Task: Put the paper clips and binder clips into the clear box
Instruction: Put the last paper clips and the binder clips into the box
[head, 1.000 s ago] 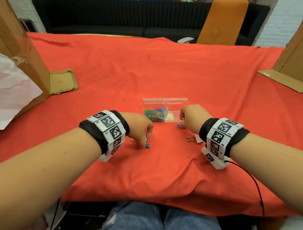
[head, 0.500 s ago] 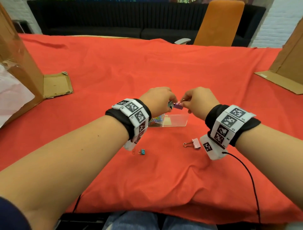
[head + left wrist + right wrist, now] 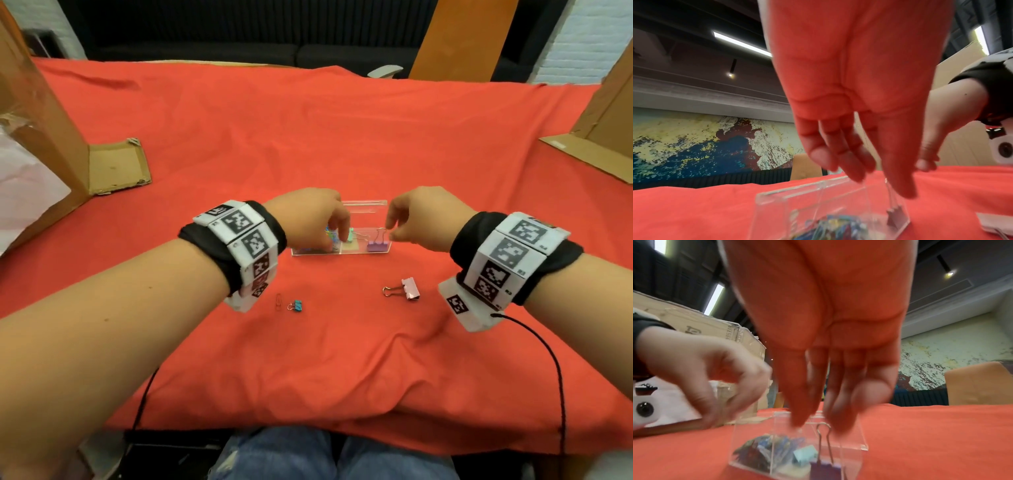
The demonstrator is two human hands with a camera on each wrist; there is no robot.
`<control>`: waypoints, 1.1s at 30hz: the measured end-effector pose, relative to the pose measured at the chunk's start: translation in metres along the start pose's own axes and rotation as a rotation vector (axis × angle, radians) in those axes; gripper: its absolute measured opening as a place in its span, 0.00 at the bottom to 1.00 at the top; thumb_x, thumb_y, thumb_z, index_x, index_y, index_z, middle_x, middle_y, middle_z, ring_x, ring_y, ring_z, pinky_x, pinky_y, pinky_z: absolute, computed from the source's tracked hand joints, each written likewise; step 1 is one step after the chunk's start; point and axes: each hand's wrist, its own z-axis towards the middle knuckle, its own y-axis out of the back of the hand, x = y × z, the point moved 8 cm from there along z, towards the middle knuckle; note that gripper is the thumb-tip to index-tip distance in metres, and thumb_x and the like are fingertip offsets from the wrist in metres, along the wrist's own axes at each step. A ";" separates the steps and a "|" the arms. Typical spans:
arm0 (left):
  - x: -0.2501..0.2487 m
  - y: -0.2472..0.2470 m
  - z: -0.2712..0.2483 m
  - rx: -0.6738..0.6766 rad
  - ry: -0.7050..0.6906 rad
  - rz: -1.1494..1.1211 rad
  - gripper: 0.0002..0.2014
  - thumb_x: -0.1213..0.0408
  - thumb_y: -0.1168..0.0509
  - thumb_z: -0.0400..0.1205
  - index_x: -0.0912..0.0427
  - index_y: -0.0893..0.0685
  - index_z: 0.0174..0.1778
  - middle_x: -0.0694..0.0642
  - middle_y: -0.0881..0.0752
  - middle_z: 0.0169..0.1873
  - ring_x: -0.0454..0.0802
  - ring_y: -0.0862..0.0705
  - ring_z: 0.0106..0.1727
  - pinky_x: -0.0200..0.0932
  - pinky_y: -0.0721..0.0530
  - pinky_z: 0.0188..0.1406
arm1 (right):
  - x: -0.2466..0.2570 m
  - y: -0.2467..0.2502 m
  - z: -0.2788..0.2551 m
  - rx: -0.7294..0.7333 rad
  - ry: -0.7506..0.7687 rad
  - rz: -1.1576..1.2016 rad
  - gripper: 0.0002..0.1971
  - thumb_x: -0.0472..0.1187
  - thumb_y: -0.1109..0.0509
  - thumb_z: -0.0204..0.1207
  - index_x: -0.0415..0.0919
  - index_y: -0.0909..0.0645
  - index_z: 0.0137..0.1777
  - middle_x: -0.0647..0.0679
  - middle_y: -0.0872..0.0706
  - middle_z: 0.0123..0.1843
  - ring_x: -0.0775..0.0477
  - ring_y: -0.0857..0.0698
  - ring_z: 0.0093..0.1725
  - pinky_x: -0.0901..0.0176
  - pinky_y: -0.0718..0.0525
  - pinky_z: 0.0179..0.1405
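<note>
The clear box point(image 3: 363, 251) sits mid-table on the red cloth, with both hands over it. Coloured paper clips point(image 3: 764, 449) fill its left compartment. A green binder clip point(image 3: 350, 236) and an upright purple binder clip point(image 3: 378, 245) are in the right compartment. My left hand point(image 3: 337, 231) hangs above the green clip with its fingers relaxed and pointing down. My right hand point(image 3: 392, 231) hovers just off the purple clip's wire handle point(image 3: 823, 426) and holds nothing. A pink binder clip point(image 3: 409, 289), a small teal binder clip point(image 3: 296, 306) and a red paper clip point(image 3: 279, 302) lie on the cloth nearer me.
An open cardboard box point(image 3: 51, 137) stands at the left, its flap point(image 3: 116, 168) flat on the cloth. More cardboard point(image 3: 603, 137) is at the right edge. An orange chair point(image 3: 462, 37) stands beyond the table. Cables trail from both wristbands over the front edge.
Both hands carried binder clips from the cloth to above the box, then lowered. The purple and green clips now sit in the right compartment, and the fingers have let go.
</note>
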 end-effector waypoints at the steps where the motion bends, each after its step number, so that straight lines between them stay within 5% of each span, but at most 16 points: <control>1: 0.002 -0.009 -0.008 0.089 -0.003 0.003 0.13 0.65 0.27 0.71 0.50 0.11 0.51 0.49 0.22 0.44 0.49 0.19 0.45 0.39 0.24 0.44 | -0.002 -0.010 -0.006 0.115 0.002 -0.033 0.07 0.42 0.24 0.69 0.45 0.14 0.47 0.49 0.13 0.38 0.44 0.16 0.43 0.58 0.23 0.43; 5: 0.010 -0.050 -0.038 0.391 0.032 0.021 0.16 0.57 0.22 0.68 0.49 0.12 0.52 0.48 0.18 0.44 0.48 0.17 0.46 0.41 0.22 0.44 | -0.012 -0.052 -0.028 0.433 -0.003 -0.191 0.17 0.46 0.19 0.62 0.50 0.16 0.52 0.51 0.15 0.44 0.47 0.19 0.43 0.59 0.25 0.37; 7: 0.012 -0.062 -0.045 0.436 0.053 -0.004 0.17 0.55 0.22 0.67 0.49 0.12 0.51 0.48 0.15 0.43 0.48 0.16 0.45 0.42 0.21 0.44 | -0.012 -0.061 -0.032 0.439 0.014 -0.218 0.19 0.46 0.18 0.62 0.50 0.17 0.53 0.53 0.17 0.43 0.48 0.20 0.44 0.62 0.28 0.33; 10: 0.012 -0.071 -0.047 0.439 0.083 -0.055 0.14 0.62 0.22 0.68 0.53 0.12 0.49 0.43 0.19 0.32 0.40 0.20 0.32 0.37 0.24 0.35 | -0.007 -0.064 -0.033 0.405 0.038 -0.257 0.18 0.44 0.20 0.64 0.48 0.17 0.54 0.52 0.20 0.41 0.48 0.22 0.43 0.65 0.31 0.28; 13: 0.009 -0.071 -0.045 0.431 0.085 -0.056 0.10 0.66 0.25 0.70 0.54 0.12 0.46 0.41 0.19 0.28 0.40 0.21 0.30 0.34 0.25 0.32 | -0.003 -0.067 -0.032 0.396 0.051 -0.275 0.13 0.41 0.24 0.67 0.47 0.17 0.52 0.48 0.13 0.44 0.48 0.21 0.41 0.63 0.31 0.27; 18: -0.004 -0.036 -0.027 0.212 0.026 -0.059 0.09 0.66 0.28 0.72 0.54 0.11 0.48 0.48 0.14 0.38 0.44 0.21 0.38 0.31 0.28 0.30 | 0.006 -0.050 -0.024 0.321 0.068 -0.160 0.05 0.39 0.27 0.70 0.46 0.15 0.46 0.47 0.10 0.39 0.49 0.18 0.37 0.63 0.25 0.39; 21: -0.009 -0.001 -0.009 -0.065 0.021 -0.075 0.10 0.65 0.31 0.74 0.53 0.12 0.50 0.49 0.12 0.47 0.44 0.23 0.41 0.35 0.29 0.38 | 0.010 -0.015 -0.011 0.073 0.067 0.003 0.06 0.39 0.28 0.71 0.44 0.12 0.47 0.49 0.13 0.37 0.49 0.18 0.39 0.63 0.26 0.39; 24: -0.009 0.019 0.008 -0.249 0.069 -0.110 0.10 0.64 0.32 0.74 0.51 0.13 0.50 0.49 0.12 0.51 0.50 0.17 0.49 0.41 0.22 0.50 | 0.007 0.012 0.003 -0.152 0.032 0.128 0.06 0.38 0.27 0.71 0.43 0.10 0.46 0.50 0.16 0.38 0.50 0.20 0.40 0.68 0.28 0.30; 26: -0.006 0.021 0.018 -0.298 0.135 -0.120 0.09 0.64 0.33 0.74 0.51 0.13 0.49 0.50 0.12 0.52 0.52 0.16 0.56 0.46 0.20 0.58 | 0.000 0.016 0.013 -0.198 -0.026 0.225 0.06 0.37 0.26 0.70 0.42 0.11 0.46 0.49 0.14 0.37 0.50 0.21 0.36 0.74 0.30 0.27; 29: 0.000 0.016 0.031 -0.304 0.209 -0.143 0.08 0.65 0.33 0.74 0.51 0.13 0.47 0.49 0.12 0.51 0.53 0.16 0.58 0.48 0.22 0.60 | -0.008 0.008 0.025 -0.183 -0.075 0.306 0.05 0.38 0.25 0.69 0.42 0.12 0.44 0.45 0.08 0.38 0.52 0.18 0.32 0.67 0.26 0.27; 33: 0.006 0.004 0.037 -0.254 0.219 -0.149 0.09 0.64 0.32 0.75 0.50 0.13 0.48 0.49 0.12 0.53 0.52 0.16 0.59 0.47 0.23 0.60 | -0.008 -0.001 0.032 -0.184 -0.065 0.322 0.03 0.39 0.25 0.69 0.46 0.15 0.41 0.45 0.07 0.41 0.48 0.13 0.39 0.61 0.22 0.34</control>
